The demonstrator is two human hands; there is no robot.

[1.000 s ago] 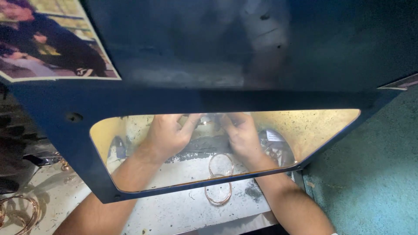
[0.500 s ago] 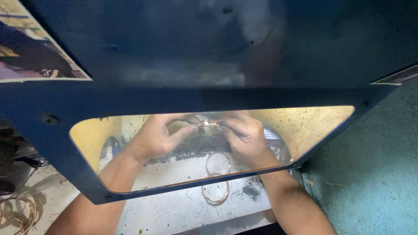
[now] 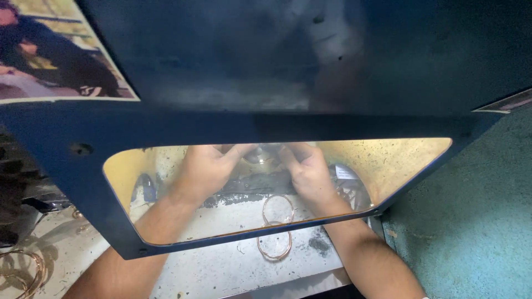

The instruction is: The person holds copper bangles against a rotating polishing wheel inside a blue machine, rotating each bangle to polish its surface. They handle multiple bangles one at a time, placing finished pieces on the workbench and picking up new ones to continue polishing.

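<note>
Small shiny ring (image 3: pixel 260 156), blurred behind the dark shield's window (image 3: pixel 388 160), pinched between left hand (image 3: pixel 208 169) and right hand (image 3: pixel 307 171) above the bench. Picture (image 3: pixel 55 52) on shield's upper left corner.

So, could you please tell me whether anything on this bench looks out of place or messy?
Mostly grime: dark sooty residue smears the white bench below the left hand and right hand, seen through the yellowed shield window. Two copper-coloured rings lie loose near the front edge. Nothing looks broken.
</note>
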